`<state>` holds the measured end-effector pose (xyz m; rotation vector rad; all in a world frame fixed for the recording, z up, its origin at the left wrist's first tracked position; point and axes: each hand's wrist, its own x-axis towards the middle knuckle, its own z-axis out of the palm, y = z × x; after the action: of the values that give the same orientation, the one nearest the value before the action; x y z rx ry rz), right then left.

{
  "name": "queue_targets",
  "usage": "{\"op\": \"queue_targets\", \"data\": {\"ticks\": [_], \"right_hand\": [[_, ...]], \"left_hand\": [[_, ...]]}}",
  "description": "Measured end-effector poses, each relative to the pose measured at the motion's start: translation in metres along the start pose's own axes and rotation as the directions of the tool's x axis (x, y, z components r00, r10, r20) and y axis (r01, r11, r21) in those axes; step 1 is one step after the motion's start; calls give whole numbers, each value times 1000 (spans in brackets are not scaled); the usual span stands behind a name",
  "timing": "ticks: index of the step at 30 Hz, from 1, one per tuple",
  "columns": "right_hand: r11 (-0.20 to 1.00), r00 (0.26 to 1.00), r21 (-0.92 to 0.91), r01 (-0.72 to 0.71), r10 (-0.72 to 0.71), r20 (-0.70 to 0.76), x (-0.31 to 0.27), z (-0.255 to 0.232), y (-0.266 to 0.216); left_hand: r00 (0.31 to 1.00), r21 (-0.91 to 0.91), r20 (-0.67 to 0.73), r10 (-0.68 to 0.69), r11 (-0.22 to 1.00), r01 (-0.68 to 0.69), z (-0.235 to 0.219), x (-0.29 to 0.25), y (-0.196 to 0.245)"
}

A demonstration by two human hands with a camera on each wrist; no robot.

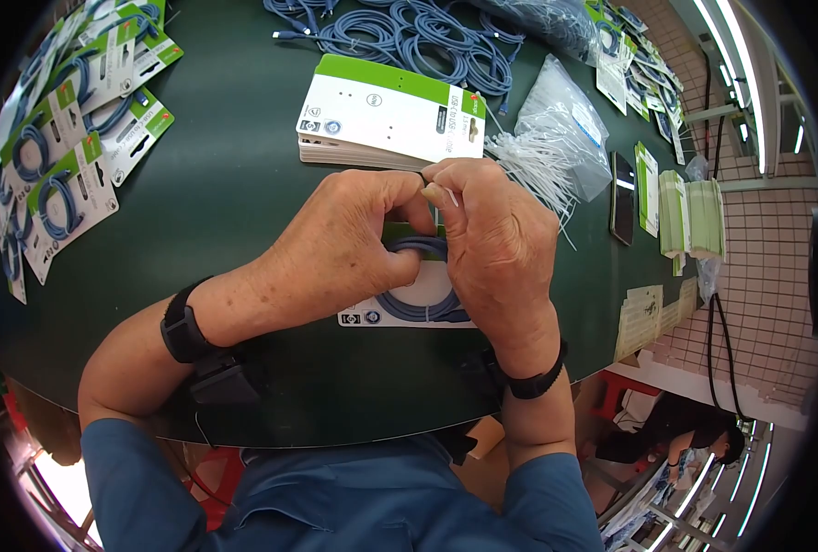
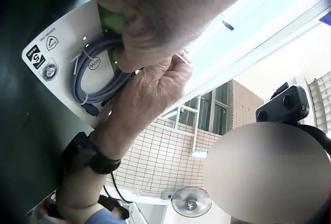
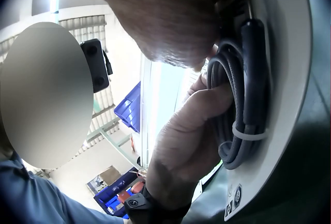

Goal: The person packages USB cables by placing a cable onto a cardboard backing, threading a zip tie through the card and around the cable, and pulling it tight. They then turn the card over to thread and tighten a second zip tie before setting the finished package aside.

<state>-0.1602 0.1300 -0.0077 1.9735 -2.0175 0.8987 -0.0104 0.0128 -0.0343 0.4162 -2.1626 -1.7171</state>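
Observation:
A coiled blue cable (image 1: 392, 307) lies against a white and green card (image 1: 354, 314) on the dark green table, below both hands. The left hand (image 1: 340, 235) holds the coil and card, its thumb on the coil's inner side. The right hand (image 1: 501, 235) pinches a thin white tie at the card's upper edge, close to the left fingertips. In the left wrist view the tie's end (image 2: 182, 58) sticks out beyond the right hand (image 2: 152, 87). White ties bind the coil (image 3: 230, 105) in the right wrist view. The fingertips partly hide one another.
A stack of cards (image 1: 372, 110) stands just beyond the hands. Farther back lie loose blue cables (image 1: 427, 41); to the right are white ties (image 1: 537, 161) spilling from a plastic bag (image 1: 565, 120), and a phone (image 1: 622, 198). Carded cables (image 1: 59, 202) pile up at the left.

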Motion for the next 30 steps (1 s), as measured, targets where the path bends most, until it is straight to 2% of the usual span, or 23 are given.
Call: {"op": "queue_targets", "data": {"ticks": [1, 8, 14, 18, 22, 24, 30], "right_hand": [[1000, 1000, 1, 1, -1, 1, 0, 0, 0], [999, 998, 37, -34, 36, -59, -3, 4, 1], [994, 996, 87, -69, 74, -48, -4, 5, 1], [985, 995, 146, -88, 94, -34, -6, 2, 0], [978, 997, 200, -55, 66, -47, -4, -1, 0], [981, 999, 194, 5, 3, -40, -4, -4, 3], [972, 999, 233, -34, 41, -28, -5, -13, -1]], "left_hand": [[999, -10, -19, 39, 999, -40, 1, 0, -1], [999, 7, -21, 34, 999, -34, 2, 0, -1], [998, -4, -30, 55, 998, -55, 3, 0, -5], [999, 60, -22, 46, 997, -45, 1, -1, -2], [998, -5, -39, 41, 999, -41, 2, -2, -3], [1000, -45, -22, 5, 999, -6, 1, -2, -4], [998, -94, -9, -65, 994, 64, -1, -1, 2]]}}
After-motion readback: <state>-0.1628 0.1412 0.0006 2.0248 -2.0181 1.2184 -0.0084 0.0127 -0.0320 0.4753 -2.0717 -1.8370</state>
